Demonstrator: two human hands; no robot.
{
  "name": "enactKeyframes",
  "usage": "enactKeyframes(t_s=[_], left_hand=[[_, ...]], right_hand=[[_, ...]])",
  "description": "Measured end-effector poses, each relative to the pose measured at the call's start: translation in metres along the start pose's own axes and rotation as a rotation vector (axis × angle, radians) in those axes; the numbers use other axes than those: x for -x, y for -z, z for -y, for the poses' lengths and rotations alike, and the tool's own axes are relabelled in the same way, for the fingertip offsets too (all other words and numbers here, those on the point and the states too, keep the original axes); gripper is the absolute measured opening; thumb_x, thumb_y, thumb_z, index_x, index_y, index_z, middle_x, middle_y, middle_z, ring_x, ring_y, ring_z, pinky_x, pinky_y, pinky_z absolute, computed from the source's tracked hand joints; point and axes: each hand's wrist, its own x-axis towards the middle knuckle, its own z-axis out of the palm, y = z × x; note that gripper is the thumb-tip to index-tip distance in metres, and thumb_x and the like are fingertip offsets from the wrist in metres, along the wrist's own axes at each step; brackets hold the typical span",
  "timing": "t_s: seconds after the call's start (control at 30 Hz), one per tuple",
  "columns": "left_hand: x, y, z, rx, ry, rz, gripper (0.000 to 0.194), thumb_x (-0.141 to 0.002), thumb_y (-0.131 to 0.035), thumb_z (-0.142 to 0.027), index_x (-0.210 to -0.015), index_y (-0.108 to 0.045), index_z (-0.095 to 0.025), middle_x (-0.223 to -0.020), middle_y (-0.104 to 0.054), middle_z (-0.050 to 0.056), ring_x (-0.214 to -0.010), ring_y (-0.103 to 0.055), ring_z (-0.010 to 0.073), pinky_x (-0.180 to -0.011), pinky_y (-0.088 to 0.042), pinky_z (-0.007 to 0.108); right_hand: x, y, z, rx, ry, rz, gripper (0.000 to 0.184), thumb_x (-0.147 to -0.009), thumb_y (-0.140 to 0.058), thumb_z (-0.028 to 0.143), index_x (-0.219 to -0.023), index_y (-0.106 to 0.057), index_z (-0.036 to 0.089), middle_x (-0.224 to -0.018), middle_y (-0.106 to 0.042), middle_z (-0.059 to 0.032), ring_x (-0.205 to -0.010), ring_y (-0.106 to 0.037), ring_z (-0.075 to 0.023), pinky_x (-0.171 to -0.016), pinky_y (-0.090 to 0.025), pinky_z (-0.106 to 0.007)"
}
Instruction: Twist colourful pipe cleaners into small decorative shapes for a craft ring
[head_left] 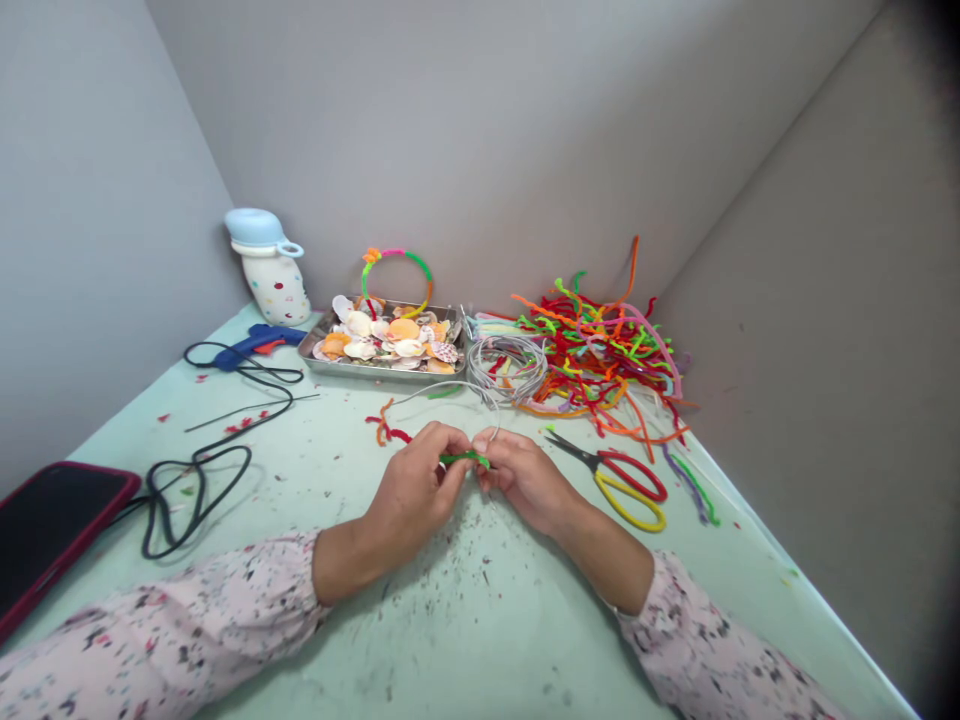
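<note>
My left hand point(416, 482) and my right hand point(521, 475) meet over the middle of the pale green table point(465, 620). Both pinch a short green pipe cleaner point(465, 458) that spans the gap between their fingertips. A thin white wire point(457, 388) runs from my right fingers back toward the coil of wire point(508, 362). A red and orange pipe cleaner piece point(386, 428) lies just beyond my left hand.
Scissors point(622, 478) with red and yellow handles lie right of my hands. A heap of coloured pipe cleaners point(600, 350), a metal tray of shells point(382, 345), a blue glue gun point(259, 343) with black cord, a bottle point(271, 268) and a phone point(49, 525) surround the spot.
</note>
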Motion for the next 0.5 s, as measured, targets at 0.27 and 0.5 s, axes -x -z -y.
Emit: enactKeyframes(t_s=[0.27,0.5], left_hand=[[0.0003,0.001,-0.0015,0.01,0.024,0.003,0.008,-0.085,-0.051,-0.015,-0.091,-0.053,-0.019,-0.086,-0.061,0.001,-0.079,-0.057,0.0144,-0.071,-0.045,0.027],[0.0002,-0.0003,-0.0015,0.075,0.082,-0.002,0.008,-0.086,-0.051,-0.016,-0.093,-0.054,-0.019,-0.085,-0.062,0.0,-0.078,-0.058,0.0141,-0.071,-0.044,0.026]], right_hand=[[-0.0004,0.0009,-0.0018,0.008,-0.008,-0.001,0.01,-0.07,-0.068,0.023,-0.078,-0.065,0.016,-0.072,-0.059,-0.0002,-0.063,-0.051,-0.011,-0.053,-0.041,-0.021],[-0.0025,0.0027,-0.0027,0.046,0.0,0.014,0.015,-0.069,-0.07,0.026,-0.078,-0.066,0.015,-0.073,-0.059,-0.0009,-0.063,-0.051,-0.0108,-0.055,-0.04,-0.023]])
